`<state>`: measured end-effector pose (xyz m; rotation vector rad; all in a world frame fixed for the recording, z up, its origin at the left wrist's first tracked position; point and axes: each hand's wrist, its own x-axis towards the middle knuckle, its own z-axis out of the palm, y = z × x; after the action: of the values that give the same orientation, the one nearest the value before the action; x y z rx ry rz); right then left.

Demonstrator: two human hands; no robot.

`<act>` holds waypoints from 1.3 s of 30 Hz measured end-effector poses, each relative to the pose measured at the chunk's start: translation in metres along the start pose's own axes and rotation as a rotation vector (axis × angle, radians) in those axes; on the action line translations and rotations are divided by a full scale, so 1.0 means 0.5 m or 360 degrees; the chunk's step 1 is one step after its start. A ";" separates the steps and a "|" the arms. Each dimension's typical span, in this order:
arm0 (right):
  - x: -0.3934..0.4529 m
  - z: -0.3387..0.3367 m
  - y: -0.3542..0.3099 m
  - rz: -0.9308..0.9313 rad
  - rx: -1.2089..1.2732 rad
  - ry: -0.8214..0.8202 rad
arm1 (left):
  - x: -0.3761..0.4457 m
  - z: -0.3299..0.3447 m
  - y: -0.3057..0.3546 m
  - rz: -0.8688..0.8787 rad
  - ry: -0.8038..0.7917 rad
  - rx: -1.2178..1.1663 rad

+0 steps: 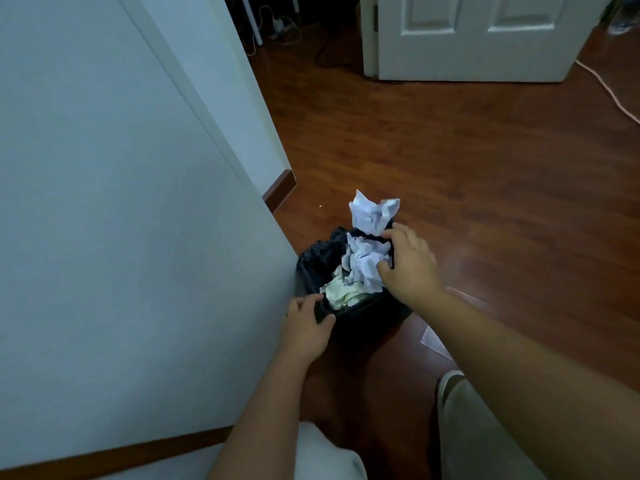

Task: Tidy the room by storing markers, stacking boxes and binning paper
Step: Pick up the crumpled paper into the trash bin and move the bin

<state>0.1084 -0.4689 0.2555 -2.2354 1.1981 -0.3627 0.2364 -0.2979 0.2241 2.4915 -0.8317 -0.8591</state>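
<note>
Head view, looking down: nearest the camera, both bare forearms reach forward over the person's knees toward a small bin (349, 318) lined with a black bag, standing on the wood floor (485, 161) tight against the corner of a white wall (121, 202). The left hand (306, 329) closes on the bin's near rim, thumb over the edge and fingers curled on the outside, most likely to keep the light bin from sliding or tipping while the other hand works. The right hand (410, 263) lies palm-down, fingers loosely spread, on the crumpled white paper (363, 265) heaped inside; it appears to be pressing the wad down rather than pinching it, since the heap rises above the rim. A pale yellowish wad (343, 294) sits lower, toward the near side. At the far edge, one more crumpled sheet (374, 211) pokes well above the bin, touching the right fingertips; whether it rests inside or on the rim I cannot tell. It probably still needs pushing in. Beyond, a white panelled door (478, 36) stands across the floor.
</note>
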 end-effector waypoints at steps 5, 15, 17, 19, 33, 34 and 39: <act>0.037 0.033 0.049 -0.0149 -0.0427 -0.0482 | -0.018 0.055 -0.008 -0.0110 -0.0137 -0.0378; 0.147 0.015 0.088 0.0161 0.0313 0.0291 | -0.051 0.098 -0.031 0.0065 0.0271 0.0279; 0.172 0.019 0.127 0.0371 0.0398 0.0136 | -0.050 0.101 -0.044 0.0097 0.0365 0.0263; 0.179 0.033 0.162 0.0535 0.0541 -0.0169 | -0.047 0.107 -0.057 0.0079 0.0410 0.0090; 0.116 0.018 0.197 0.0305 0.0307 -0.1107 | 0.002 0.111 -0.012 -0.0445 0.0291 -0.0434; 0.120 0.012 0.196 0.0286 0.0241 -0.1109 | -0.001 0.114 -0.009 -0.0484 0.0280 -0.0459; 0.154 -0.005 0.186 0.0288 0.0134 -0.0914 | 0.035 0.152 -0.045 -0.0541 0.0114 -0.1038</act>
<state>0.0880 -0.5736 0.1996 -1.9429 1.0294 0.2819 0.2072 -0.3038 0.1486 2.0724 -0.0618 -0.9518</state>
